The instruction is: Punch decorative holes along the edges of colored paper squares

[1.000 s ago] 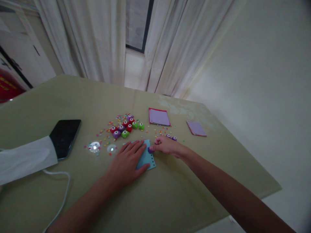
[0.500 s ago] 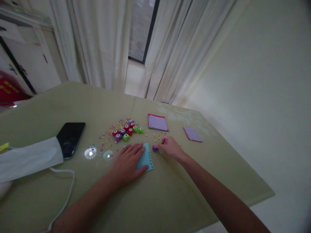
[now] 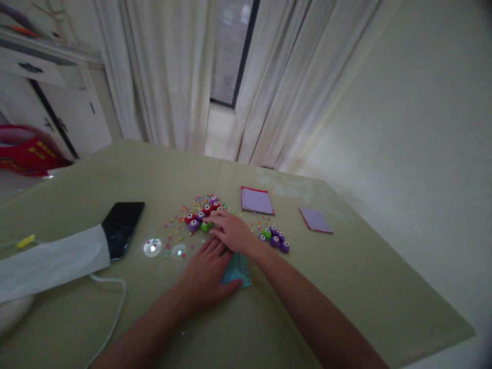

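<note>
In the head view, a light blue punched card (image 3: 240, 269) is held flat on the near middle of the table (image 3: 315, 200) by the left hand (image 3: 205, 271), which is laid palm down, its fingers extended close together and its thumb set apart along the card's near side. A row of small holes is seen along the card's right edge. The right hand (image 3: 232, 233) is reached leftward over the left fingertips, and its loosely extended fingers are brought to a green eye-topped piece (image 3: 206, 226); whether that piece is pinched or only touched cannot be told. The green piece is placed at the near side of a left cluster of red and purple eye-topped pieces (image 3: 206, 209), which is partly covered by the right hand. A second cluster, of purple pieces with a green one (image 3: 274, 240), is seen to the right of the right wrist. Small coloured bits (image 3: 177, 233) are scattered around the left cluster, with two clear discs (image 3: 152, 247) on their near left side. Farther left, a black phone (image 3: 125, 225) is partly covered by a white sheet (image 3: 57, 261). A lilac pad with red edges (image 3: 257, 201) is laid beyond the hands, and a smaller lilac pad (image 3: 315, 220) to its right.
</note>
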Tool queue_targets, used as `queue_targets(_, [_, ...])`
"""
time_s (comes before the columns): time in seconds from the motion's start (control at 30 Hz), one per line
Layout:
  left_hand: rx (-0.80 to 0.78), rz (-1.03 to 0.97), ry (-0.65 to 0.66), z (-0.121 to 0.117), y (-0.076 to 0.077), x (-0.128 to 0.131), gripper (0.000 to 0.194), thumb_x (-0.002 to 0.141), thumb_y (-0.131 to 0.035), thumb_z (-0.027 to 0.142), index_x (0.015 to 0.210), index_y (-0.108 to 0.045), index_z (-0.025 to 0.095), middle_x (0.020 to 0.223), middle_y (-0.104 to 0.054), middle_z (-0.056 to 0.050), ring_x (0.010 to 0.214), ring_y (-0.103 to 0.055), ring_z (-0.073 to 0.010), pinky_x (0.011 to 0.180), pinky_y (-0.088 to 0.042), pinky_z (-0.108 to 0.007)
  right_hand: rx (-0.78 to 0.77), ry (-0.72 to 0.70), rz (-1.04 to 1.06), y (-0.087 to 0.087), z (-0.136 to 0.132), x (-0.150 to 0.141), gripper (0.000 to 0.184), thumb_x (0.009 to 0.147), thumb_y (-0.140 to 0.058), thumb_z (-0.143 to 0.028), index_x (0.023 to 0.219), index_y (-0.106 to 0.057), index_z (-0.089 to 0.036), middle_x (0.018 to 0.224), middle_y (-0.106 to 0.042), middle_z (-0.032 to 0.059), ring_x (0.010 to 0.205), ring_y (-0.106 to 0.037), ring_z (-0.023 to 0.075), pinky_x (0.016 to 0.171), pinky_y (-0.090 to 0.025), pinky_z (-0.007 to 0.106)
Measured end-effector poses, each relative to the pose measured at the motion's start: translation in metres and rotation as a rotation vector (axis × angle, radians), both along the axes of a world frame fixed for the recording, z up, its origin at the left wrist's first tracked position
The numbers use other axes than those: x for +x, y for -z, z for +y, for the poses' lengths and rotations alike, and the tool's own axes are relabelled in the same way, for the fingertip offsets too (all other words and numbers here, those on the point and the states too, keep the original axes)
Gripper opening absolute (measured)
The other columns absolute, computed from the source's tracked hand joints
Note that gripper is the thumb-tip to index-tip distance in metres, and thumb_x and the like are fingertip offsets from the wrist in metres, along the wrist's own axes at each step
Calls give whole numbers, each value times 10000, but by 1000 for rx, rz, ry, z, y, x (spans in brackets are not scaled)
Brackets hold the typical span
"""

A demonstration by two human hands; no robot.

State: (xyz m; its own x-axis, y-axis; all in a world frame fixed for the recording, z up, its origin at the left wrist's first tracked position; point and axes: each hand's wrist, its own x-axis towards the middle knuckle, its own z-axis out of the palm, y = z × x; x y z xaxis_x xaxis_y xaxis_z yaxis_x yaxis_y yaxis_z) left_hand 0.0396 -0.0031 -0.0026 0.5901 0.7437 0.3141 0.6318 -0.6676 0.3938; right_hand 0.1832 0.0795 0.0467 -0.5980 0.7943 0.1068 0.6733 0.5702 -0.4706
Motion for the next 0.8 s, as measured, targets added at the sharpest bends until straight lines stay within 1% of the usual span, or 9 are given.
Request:
queue_targets(0.1, [-27,2,48,-1,-4,-1,681,859,-780,490,1457,-622,204,1526,-632,-140,1468,-523,-383,1285,-347,-575,29,32,-51,1,0,7,344,1011,-670,-153,1343,-704,-236,1402,-664,74,1301,-618,225,1149,-457,358])
queue_targets(0.17, [-49,15,73,-1,-5,-1,709,871,-764,494,1497,-588,213,1566,-607,-123,1469,-530,-365,1298,-329,-562,70,104,-86,1,-7,18,273,1013,-668,-153,1274,-730,-206,1321,-705,90,1271,-631,243,1127,-469,366])
queue_targets(0.23, [-61,30,77,0,-4,-1,725,891,-745,515,1526,-559,220,1606,-571,-117,1468,-535,-355,1294,-335,-562,112,213,-124,3,-16,33,191,1006,-688,-172,1187,-749,-182,1233,-737,111,1223,-648,276,1095,-483,399])
queue_targets(0.33, [-67,46,30,2,0,-1,709,913,-730,565,1510,-569,217,1607,-567,-132,1447,-553,-359,1260,-379,-571,162,374,-158,11,-34,60,137,979,-740,-208,1111,-748,-171,1158,-765,133,1152,-668,324,1065,-483,466])
queue_targets(0.4, [-68,48,-38,4,4,-2,694,930,-718,581,1499,-574,211,1589,-582,-141,1428,-568,-364,1239,-403,-571,183,429,-142,18,-47,75,153,968,-757,-208,1115,-739,-172,1156,-772,141,1138,-675,338,1057,-484,485])
queue_targets(0.5, [-41,49,-118,6,11,-3,712,955,-694,594,1530,-539,204,1607,-563,-143,1435,-562,-367,1230,-411,-566,192,411,-72,26,-64,90,197,960,-764,-185,1153,-726,-191,1169,-776,131,1121,-690,325,1024,-505,463])
queue_targets(0.57, [-9,51,-126,6,16,-4,714,967,-679,608,1539,-527,208,1622,-550,-136,1444,-556,-367,1229,-414,-561,202,379,-32,29,-71,93,203,954,-765,-170,1150,-724,-205,1158,-779,117,1105,-699,314,1000,-522,446])
queue_targets(0.73, [49,43,-132,5,21,-6,697,986,-659,605,1555,-498,236,1618,-560,-112,1418,-582,-355,1204,-443,-558,220,328,-14,27,-75,89,238,958,-734,-129,1180,-724,-214,1143,-791,87,1071,-726,289,980,-557,421])
queue_targets(0.8, [55,42,-142,4,20,-7,696,987,-661,596,1560,-489,242,1611,-568,-106,1413,-586,-352,1193,-453,-554,232,377,-62,26,-74,90,242,954,-725,-114,1179,-727,-204,1143,-792,99,1061,-733,302,958,-572,433])
